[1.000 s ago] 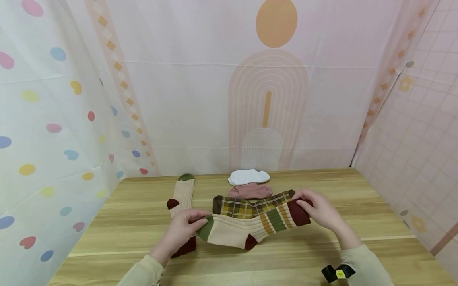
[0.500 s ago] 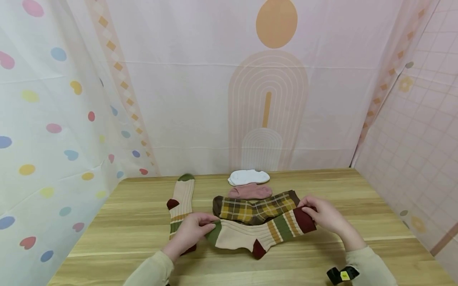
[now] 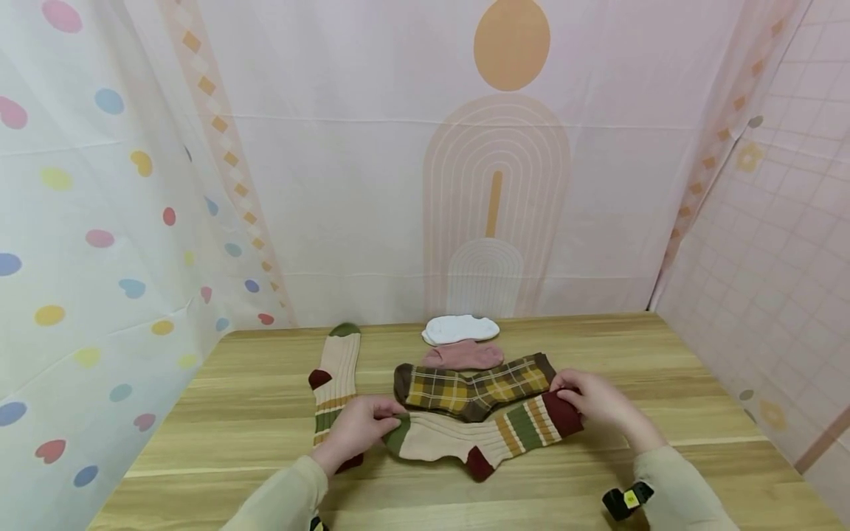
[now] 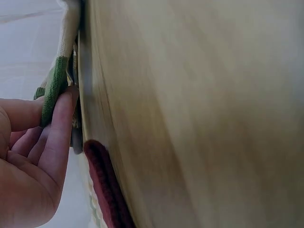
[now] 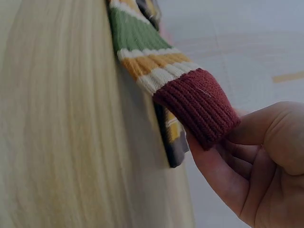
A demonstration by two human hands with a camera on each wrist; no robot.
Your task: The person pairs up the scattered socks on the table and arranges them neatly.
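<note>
A ribbed cream sock with a green toe, maroon heel and striped leg stretches between both hands. My left hand pinches its green toe between thumb and fingers. At the other end, my right hand pinches the maroon cuff, which is lifted off the table in the right wrist view. Just behind it lies a brown and yellow plaid sock. A matching cream sock lies lengthwise at the left, its lower part hidden behind my left hand; its maroon cuff shows in the left wrist view.
Farther back on the wooden table lie pink socks and white socks, one behind the other. Patterned curtains stand along the back and both sides.
Both hands have brought the cream sock lower and slightly right, toward the table. More of the plaid sock now shows behind it. Little moved in the last half second.
</note>
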